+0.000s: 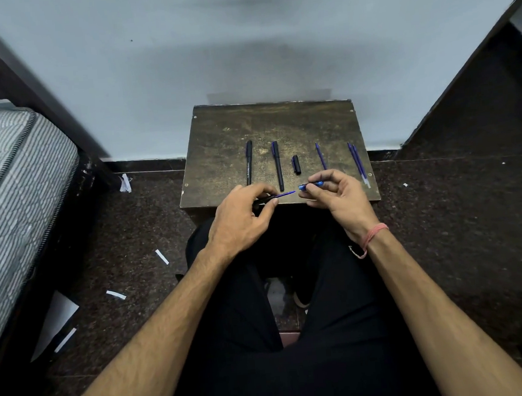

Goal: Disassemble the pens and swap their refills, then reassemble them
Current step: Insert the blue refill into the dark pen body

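My left hand point(245, 215) grips a black pen barrel point(264, 200) with a blue refill point(285, 193) sticking out toward the right. My right hand point(336, 196) pinches a small blue tip piece point(311, 185), a short gap away from the refill's end. Both hands hover over the near edge of a small dark wooden table point(219, 157). On it lie two capped black pens point(249, 163) point(277, 165), a loose black cap point(296, 164), a single blue refill point(320, 156) and two more blue refills point(357, 160) at the right.
A pale wall stands right behind the table. A striped mattress point(12, 186) on a dark bed frame is at the left. White paper scraps point(161, 256) lie on the dark speckled floor. My legs in black trousers fill the foreground.
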